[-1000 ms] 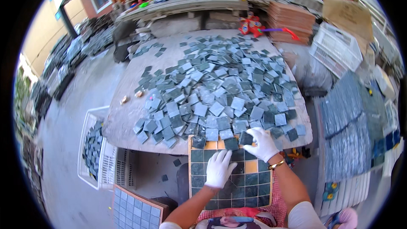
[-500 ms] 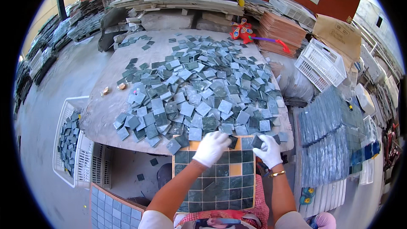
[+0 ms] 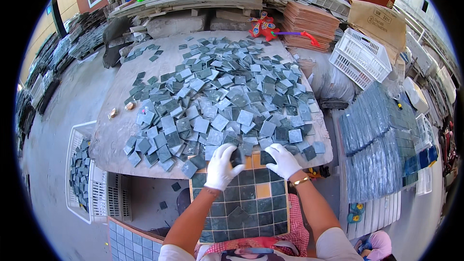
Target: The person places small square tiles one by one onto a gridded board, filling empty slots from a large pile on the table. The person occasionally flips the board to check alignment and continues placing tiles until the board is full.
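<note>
White gloves cover both hands. My left hand (image 3: 222, 168) grips a dark square stone tile (image 3: 237, 156) between thumb and fingers, over the far edge of a tile board (image 3: 262, 177). My right hand (image 3: 284, 161) pinches another dark tile (image 3: 267, 158) at the board's far right. Rows of dark green tiles fill most of the board, which rests on my lap. One bare yellowish square (image 3: 263, 191) shows among them. A loose tile (image 3: 238, 215) lies turned askew on the nearer rows. Just beyond both hands spreads a heap of loose tiles (image 3: 220, 122).
The heap covers much of a pale worktable (image 3: 116, 137). A white crate (image 3: 79, 137) of tiles stands at left, above another tiled board (image 3: 133, 241). Plastic-wrapped tile stacks (image 3: 371, 150) sit at right. A red toy (image 3: 264, 27) lies at the table's far edge.
My left hand has shifted left and turned, its tile now showing at the thumb. My right hand has moved left with its tile to the board's far row. The whole view has shifted slightly.
</note>
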A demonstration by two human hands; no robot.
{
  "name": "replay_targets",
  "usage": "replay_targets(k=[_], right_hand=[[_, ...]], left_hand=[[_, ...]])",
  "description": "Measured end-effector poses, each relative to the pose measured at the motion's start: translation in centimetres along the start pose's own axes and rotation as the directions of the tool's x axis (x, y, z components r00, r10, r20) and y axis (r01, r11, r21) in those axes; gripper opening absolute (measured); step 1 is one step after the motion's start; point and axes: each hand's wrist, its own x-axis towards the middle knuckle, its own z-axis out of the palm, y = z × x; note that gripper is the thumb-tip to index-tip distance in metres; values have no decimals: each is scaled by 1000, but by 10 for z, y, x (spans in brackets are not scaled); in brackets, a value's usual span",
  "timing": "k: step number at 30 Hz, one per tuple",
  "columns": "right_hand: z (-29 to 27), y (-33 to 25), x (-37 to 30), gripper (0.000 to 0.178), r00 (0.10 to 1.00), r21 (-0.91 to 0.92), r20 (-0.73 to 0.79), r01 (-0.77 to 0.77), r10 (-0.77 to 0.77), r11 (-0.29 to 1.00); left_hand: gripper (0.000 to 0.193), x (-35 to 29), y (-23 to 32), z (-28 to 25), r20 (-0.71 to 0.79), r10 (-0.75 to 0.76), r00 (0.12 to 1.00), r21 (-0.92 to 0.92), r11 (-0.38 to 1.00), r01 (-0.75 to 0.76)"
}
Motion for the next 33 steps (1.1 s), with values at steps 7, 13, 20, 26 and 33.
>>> replay_targets(k=[7,13,20,26,33], right_hand=[[12,-6,11,40,978,-123,129,179,-163,976],[-8,-39,30,49,968,-139,247,-15,50,990],[30,-13,77,34,987,-8,57,147,-147,989],[6,-5,82,23,963,565,138,-267,230,781],[22,-16,64,22,995,244,49,73,-88,967]], left_hand=[[57,-65,-3,-32,113,-118,987,205,974,93],[59,-71,12,-13,64,-91,994,241,968,73],[57,-36,-13,-29,8,-61,998,317,947,56],[61,2,-29,-51,-66,-121,990,476,869,138],[55,-1,-28,-8,152,14,988,454,887,-82]])
